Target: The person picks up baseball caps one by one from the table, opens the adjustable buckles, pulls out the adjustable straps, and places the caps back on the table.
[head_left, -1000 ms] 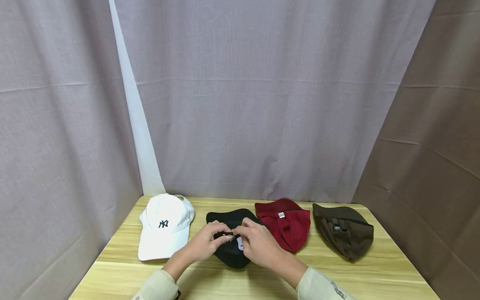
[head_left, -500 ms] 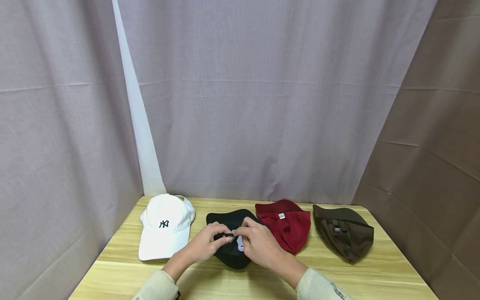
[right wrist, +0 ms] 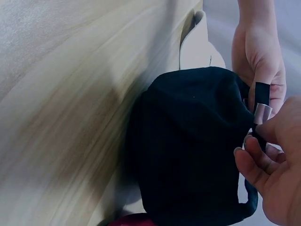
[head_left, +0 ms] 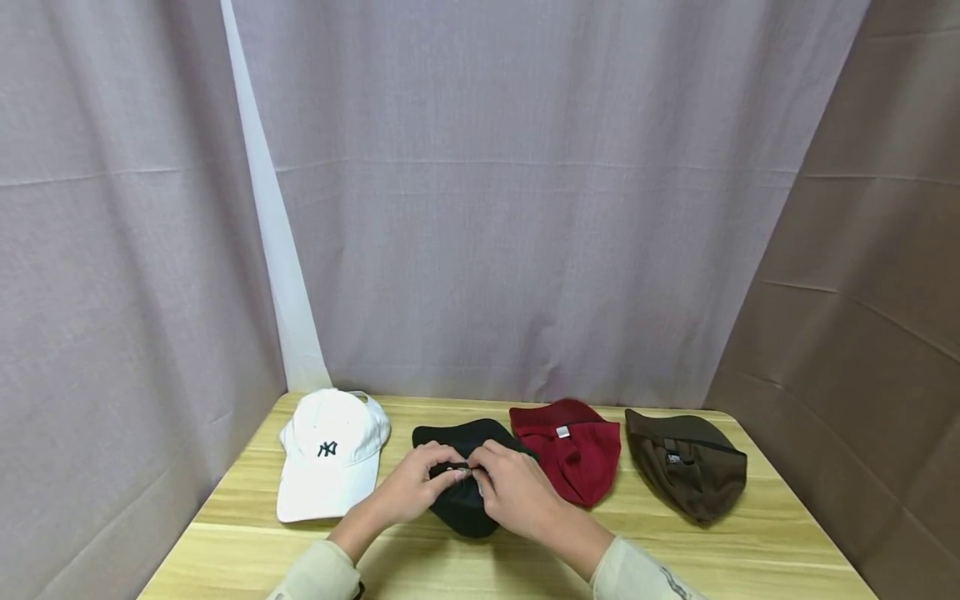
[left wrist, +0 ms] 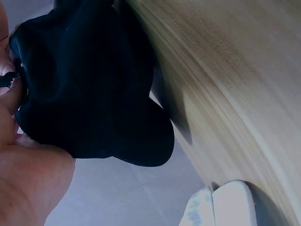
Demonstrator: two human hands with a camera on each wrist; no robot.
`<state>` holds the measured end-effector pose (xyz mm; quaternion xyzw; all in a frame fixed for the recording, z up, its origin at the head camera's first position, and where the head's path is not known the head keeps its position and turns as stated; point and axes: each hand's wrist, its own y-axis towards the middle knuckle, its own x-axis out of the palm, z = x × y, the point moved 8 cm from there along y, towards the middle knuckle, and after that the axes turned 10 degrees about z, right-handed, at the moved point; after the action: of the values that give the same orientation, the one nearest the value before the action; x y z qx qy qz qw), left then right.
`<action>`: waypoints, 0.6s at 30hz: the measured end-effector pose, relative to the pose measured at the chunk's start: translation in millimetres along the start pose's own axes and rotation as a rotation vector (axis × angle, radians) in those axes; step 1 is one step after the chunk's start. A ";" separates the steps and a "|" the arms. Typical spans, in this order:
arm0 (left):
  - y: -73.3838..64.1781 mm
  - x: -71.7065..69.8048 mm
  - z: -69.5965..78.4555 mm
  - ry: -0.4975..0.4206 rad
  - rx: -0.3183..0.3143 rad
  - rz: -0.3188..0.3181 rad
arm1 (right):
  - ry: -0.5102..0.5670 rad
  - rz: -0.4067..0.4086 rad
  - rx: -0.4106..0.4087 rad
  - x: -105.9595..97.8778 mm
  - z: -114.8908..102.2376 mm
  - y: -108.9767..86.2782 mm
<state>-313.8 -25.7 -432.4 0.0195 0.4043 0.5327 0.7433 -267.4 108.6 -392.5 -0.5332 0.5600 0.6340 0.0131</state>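
Observation:
A black cap [head_left: 468,432] lies in the middle of the table, its back strap drawn up between both hands. My left hand [head_left: 408,486] pinches the black strap [right wrist: 262,92] between thumb and fingers. Close against it, my right hand [head_left: 519,493] pinches the strap at its small silver buckle [right wrist: 262,114]. In the left wrist view the cap's crown [left wrist: 89,84] fills much of the picture, with its curved brim [left wrist: 148,141] near the table. The fingertips partly hide the strap and buckle.
A white cap [head_left: 330,450] with a dark logo stands at left on the wooden table [head_left: 427,575]. Right of the black cap lie a red cap [head_left: 585,450] and a brown cap [head_left: 690,467]. Grey curtains [head_left: 525,208] enclose the back and sides.
The right hand's fingers have shifted slightly and lie lower along the strap. A white patch seen earlier beside them is now mostly out of sight. The other caps stay put.

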 end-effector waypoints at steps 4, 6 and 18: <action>0.3 0.4 1.7 0.002 0.022 0.007 | -0.004 0.014 -0.019 -0.3 0.2 -1.0; 0.2 0.3 2.4 0.006 0.035 0.010 | 0.002 0.012 -0.020 0.0 1.4 -1.3; -2.3 2.9 -1.2 0.029 0.009 -0.013 | 0.031 -0.022 0.013 0.8 10.4 -4.0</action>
<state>-312.5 -24.9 -435.9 0.0125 0.4175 0.5260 0.7408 -272.2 117.1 -397.8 -0.5490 0.5585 0.6217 0.0148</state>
